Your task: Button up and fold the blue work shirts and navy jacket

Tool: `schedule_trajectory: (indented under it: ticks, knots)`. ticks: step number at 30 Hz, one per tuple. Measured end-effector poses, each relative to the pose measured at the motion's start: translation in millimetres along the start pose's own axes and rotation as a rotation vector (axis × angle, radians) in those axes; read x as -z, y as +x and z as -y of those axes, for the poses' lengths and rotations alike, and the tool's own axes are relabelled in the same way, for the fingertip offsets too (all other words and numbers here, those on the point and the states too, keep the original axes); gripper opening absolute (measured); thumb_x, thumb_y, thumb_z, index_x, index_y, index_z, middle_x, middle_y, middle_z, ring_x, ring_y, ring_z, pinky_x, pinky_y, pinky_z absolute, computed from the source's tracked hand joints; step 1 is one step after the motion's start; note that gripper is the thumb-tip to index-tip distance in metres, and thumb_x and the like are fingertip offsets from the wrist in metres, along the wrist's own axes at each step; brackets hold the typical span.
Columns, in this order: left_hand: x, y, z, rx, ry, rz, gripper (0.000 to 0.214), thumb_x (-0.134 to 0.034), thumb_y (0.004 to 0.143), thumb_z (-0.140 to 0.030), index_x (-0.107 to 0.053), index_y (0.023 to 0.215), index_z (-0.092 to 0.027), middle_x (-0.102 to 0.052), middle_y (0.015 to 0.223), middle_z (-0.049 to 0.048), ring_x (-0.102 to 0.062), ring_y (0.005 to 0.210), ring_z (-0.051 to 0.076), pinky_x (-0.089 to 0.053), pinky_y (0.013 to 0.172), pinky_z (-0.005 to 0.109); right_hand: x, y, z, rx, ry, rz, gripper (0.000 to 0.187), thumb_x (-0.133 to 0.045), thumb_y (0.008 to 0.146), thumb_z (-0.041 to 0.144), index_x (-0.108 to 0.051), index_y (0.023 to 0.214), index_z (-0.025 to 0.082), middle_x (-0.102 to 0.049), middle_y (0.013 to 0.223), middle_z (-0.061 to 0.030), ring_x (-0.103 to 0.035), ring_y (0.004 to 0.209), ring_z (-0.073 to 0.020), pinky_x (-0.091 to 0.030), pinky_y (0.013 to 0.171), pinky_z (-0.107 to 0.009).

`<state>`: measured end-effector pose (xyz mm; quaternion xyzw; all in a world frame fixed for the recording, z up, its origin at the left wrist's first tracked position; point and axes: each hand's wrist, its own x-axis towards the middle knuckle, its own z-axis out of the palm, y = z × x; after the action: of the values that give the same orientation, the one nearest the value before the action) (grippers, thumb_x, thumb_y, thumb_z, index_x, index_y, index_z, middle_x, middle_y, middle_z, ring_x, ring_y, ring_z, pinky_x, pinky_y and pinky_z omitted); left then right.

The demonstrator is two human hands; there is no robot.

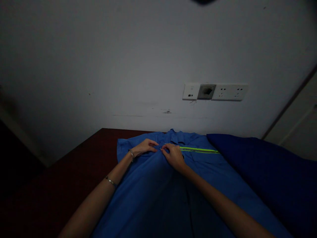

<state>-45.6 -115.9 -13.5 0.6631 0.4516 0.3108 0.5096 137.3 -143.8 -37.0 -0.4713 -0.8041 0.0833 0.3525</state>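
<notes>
A blue work shirt [153, 191] with a yellow-green reflective stripe [198, 149] lies spread on a dark red-brown table [74, 178], collar toward the wall. My left hand [146, 146] and my right hand [173, 155] meet at the shirt's front opening just below the collar. Both have their fingers curled and pinched on the fabric there. What the fingertips grip is too small and dark to make out. A thin bracelet sits on my left wrist, and another band lies further up that forearm.
A darker blue cloth [260, 165] lies heaped to the right of the shirt. The white wall behind carries a row of sockets and a switch [215, 92]. A door or cabinet edge [292, 132] stands at the far right. The room is dim.
</notes>
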Motion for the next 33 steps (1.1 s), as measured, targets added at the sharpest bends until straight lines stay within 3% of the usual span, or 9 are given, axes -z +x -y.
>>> schedule_trajectory:
  ticks: [4,15,19,22,25,27,30,33]
  knots:
    - [-1.8,0.3,-0.1,0.000,0.009,0.014,0.032,-0.072,0.052,-0.020,-0.068,0.082,-0.012,-0.066,0.076,0.0025,-0.055,0.067,0.012,-0.042,0.066,0.023,-1.4,-0.4,-0.9,0.004,0.028,-0.016,0.014,-0.053,0.080,0.026,-0.063,0.086,0.019,-0.066,0.090,-0.0049,-0.058,0.088,-0.0196,-0.036,0.081,-0.031]
    - [-7.4,6.2,4.9,-0.111,0.170,-0.126,0.024,-0.068,0.055,-0.016,-0.067,0.078,-0.010,-0.065,0.074,0.0024,-0.056,0.073,0.015,-0.042,0.069,0.024,-6.5,0.2,1.8,-0.003,0.197,-0.052,0.016,-0.061,0.074,0.025,-0.067,0.087,0.018,-0.068,0.091,-0.0055,-0.060,0.087,-0.0199,-0.040,0.082,-0.033]
    - [-7.2,7.9,5.6,-0.161,0.222,-0.124,0.020,-0.067,0.058,-0.018,-0.067,0.076,-0.011,-0.064,0.074,0.0020,-0.055,0.075,0.015,-0.040,0.071,0.024,-8.9,-0.8,-0.1,0.043,0.195,-0.095,0.013,-0.061,0.074,0.024,-0.067,0.084,0.018,-0.068,0.088,-0.0062,-0.061,0.085,-0.0213,-0.041,0.082,-0.035]
    - [-4.2,5.7,1.2,-0.154,0.251,-0.057,0.020,-0.068,0.059,-0.022,-0.067,0.076,-0.012,-0.064,0.072,0.0006,-0.054,0.071,0.013,-0.039,0.069,0.022,-10.2,-1.3,-2.1,0.062,0.250,-0.146,0.010,-0.059,0.076,0.022,-0.067,0.081,0.019,-0.069,0.085,-0.0059,-0.062,0.082,-0.0211,-0.043,0.080,-0.036]
    - [0.1,-0.2,-4.7,-0.052,0.166,0.044,0.024,-0.068,0.060,-0.028,-0.069,0.078,-0.012,-0.063,0.068,-0.0001,-0.051,0.063,0.011,-0.037,0.062,0.021,-9.2,-2.0,-2.0,0.080,0.306,-0.167,0.009,-0.057,0.077,0.021,-0.065,0.081,0.019,-0.068,0.084,-0.0051,-0.061,0.080,-0.0201,-0.044,0.078,-0.035]
    - [2.0,-3.6,-6.6,0.014,0.051,0.045,0.027,-0.068,0.060,-0.033,-0.069,0.078,-0.012,-0.061,0.064,0.0000,-0.050,0.058,0.010,-0.036,0.058,0.021,-7.5,-2.5,-0.3,0.107,0.318,-0.167,0.008,-0.057,0.077,0.021,-0.063,0.082,0.018,-0.066,0.082,-0.0053,-0.060,0.080,-0.0197,-0.045,0.076,-0.034]
    - [1.9,-2.5,-3.8,0.076,-0.136,-0.012,0.029,-0.069,0.058,-0.036,-0.067,0.072,-0.011,-0.060,0.061,0.0002,-0.049,0.055,0.009,-0.036,0.056,0.021,-5.4,-2.6,2.9,0.208,0.346,-0.161,0.007,-0.056,0.078,0.019,-0.060,0.083,0.018,-0.064,0.085,-0.0059,-0.058,0.084,-0.0190,-0.044,0.078,-0.033]
    - [-2.4,7.1,5.2,0.054,-0.222,-0.144,0.025,-0.070,0.055,-0.033,-0.064,0.065,-0.011,-0.058,0.059,-0.0002,-0.048,0.055,0.009,-0.035,0.056,0.020,-4.8,-2.5,4.9,0.295,0.413,-0.122,0.007,-0.055,0.079,0.018,-0.058,0.085,0.019,-0.063,0.093,-0.0059,-0.057,0.090,-0.0175,-0.042,0.084,-0.033]
